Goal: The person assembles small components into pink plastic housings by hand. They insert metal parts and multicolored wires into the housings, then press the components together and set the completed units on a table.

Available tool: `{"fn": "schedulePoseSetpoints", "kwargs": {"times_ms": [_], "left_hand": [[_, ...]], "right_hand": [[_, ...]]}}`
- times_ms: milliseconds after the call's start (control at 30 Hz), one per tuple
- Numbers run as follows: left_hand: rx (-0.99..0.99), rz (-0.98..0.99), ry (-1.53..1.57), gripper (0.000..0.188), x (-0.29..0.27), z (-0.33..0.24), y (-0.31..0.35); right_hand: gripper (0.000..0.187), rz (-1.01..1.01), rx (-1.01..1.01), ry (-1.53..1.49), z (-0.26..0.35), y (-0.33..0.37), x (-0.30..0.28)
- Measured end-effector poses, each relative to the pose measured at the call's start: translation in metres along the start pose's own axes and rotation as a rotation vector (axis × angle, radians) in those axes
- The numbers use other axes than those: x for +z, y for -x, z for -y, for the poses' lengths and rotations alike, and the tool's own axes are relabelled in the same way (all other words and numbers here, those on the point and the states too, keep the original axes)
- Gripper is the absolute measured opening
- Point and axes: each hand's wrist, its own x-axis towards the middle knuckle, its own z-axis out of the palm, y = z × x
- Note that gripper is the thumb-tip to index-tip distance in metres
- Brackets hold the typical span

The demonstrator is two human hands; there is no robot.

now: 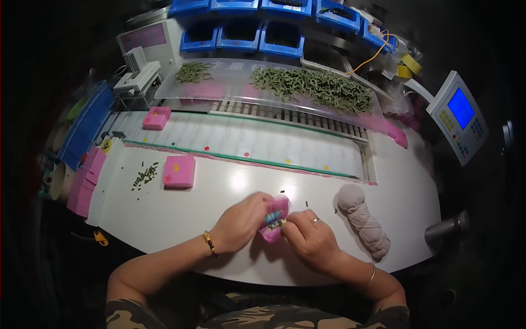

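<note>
Between my hands, above the white tabletop (164, 219), is a small pink box (279, 207) that is blurred a little. Blue pieces and pale-and-dark pieces show inside it. My left hand (240, 222) grips the box from its left side, fingers closed. From the right, the closed fingers of my right hand (313, 239) pinch at the pale-and-dark pieces along the box's edge; exactly what they hold is too small to make out. A few dark green bits (282, 191) lie just beyond my hands.
A larger pink block (179, 171) and scattered green bits (145, 175) lie left. A wrapped beige bundle (363, 220) is right. Beyond run a white conveyor (241, 139) with a pink box (156, 118), a clear tray (230, 82) of green strands, blue bins (238, 35) and a control panel (459, 118).
</note>
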Motion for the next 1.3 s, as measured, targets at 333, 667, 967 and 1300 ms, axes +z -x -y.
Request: {"fn": "schedulePoseSetpoints", "kwargs": {"times_ms": [333,667,967,1300], "left_hand": [[-0.317,0.035,0.336,0.029,-0.010,-0.002,-0.007],[0.119,-0.067,0.098,0.020,-0.004,0.016,0.003],[0.067,0.073,-0.029,0.028,-0.015,-0.008,0.000],[0.020,0.106,-0.074,0.023,-0.022,-0.012,-0.007]], "right_hand": [[0.025,-0.041,0.151,-0.120,0.018,0.023,-0.005],[0.030,-0.003,0.155,-0.257,0.010,0.015,-0.014],[0.020,-0.072,0.042,-0.178,-0.006,0.013,0.009],[0.024,-0.127,-0.026,-0.138,-0.011,0.009,0.020]]}}
